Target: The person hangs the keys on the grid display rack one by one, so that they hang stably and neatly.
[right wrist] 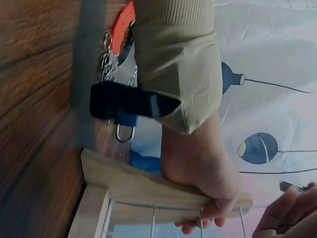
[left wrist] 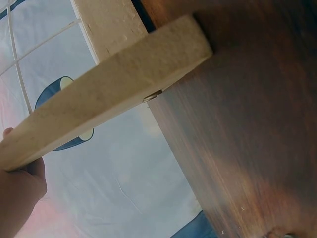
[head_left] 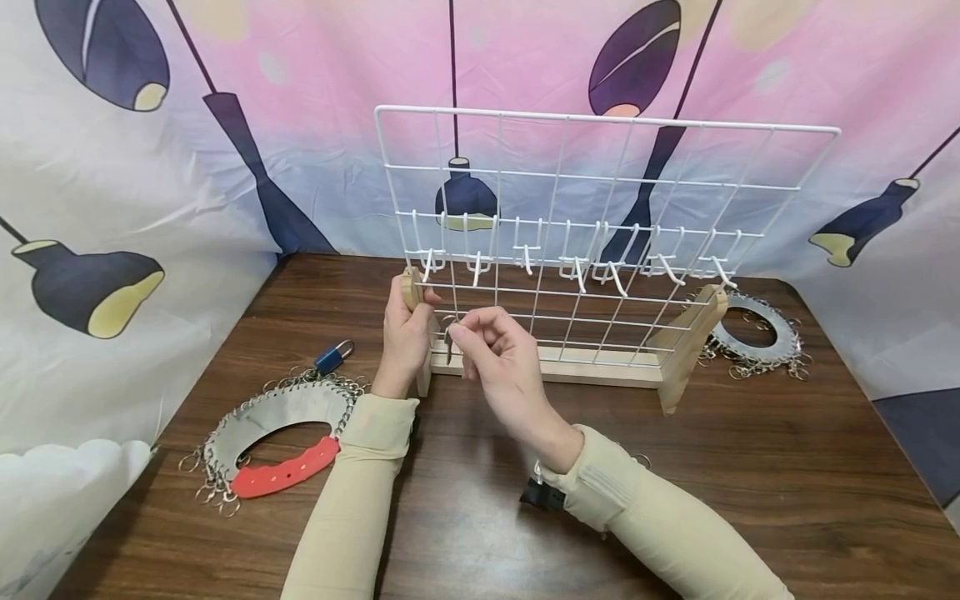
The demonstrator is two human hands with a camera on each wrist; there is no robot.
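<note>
My left hand (head_left: 406,337) grips the upper end of the wooden side piece (left wrist: 109,94) of a white wire grid rack (head_left: 600,119). In the right wrist view, its fingertips show past the wood, behind the wires. Close beside it, my right hand (head_left: 510,371) pinches a small metal key (head_left: 449,346) between thumb and forefinger, in front of the rack's left end. A thin ring shows at the key's top; the fingers hide part of it. Several white hooks (head_left: 577,275) hang in a row across the grid.
Left on the brown table (head_left: 465,533) lies a flat metal ring with a red grip (head_left: 288,468), edged with chain and small rings. A blue padlock (head_left: 330,358) lies behind it. Another metal ring (head_left: 786,337) lies beyond the rack's right wooden foot (head_left: 693,346). Patterned cloth hangs behind.
</note>
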